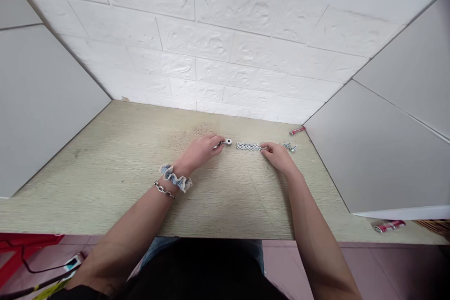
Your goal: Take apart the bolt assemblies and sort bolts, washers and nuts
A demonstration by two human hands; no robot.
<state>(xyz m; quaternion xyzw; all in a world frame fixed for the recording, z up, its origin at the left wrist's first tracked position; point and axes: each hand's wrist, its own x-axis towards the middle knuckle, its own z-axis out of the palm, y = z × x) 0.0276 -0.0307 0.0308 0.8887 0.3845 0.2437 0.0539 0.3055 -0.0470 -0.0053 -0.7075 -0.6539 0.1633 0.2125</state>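
My left hand [203, 151] rests on the wooden board, its fingers closed over a silver metal piece with a ringed end [228, 142]. The rest of that piece is mostly hidden under the fingers. To its right lie small metal nuts [248, 146], lined up in two neat rows. At the right end of these rows, my right hand [277, 155] pinches a nut between thumb and fingertips. Just beyond the right hand sits a small heap of silver screws [290, 147], partly hidden by it.
A red battery [297, 131] lies at the back right by the wall, and red batteries [389, 226] are near the front right edge beside a wicker basket [434, 227]. Grey panels [45, 103] flank the wooden board [225, 197]; a white brick-patterned wall [211, 42] stands behind.
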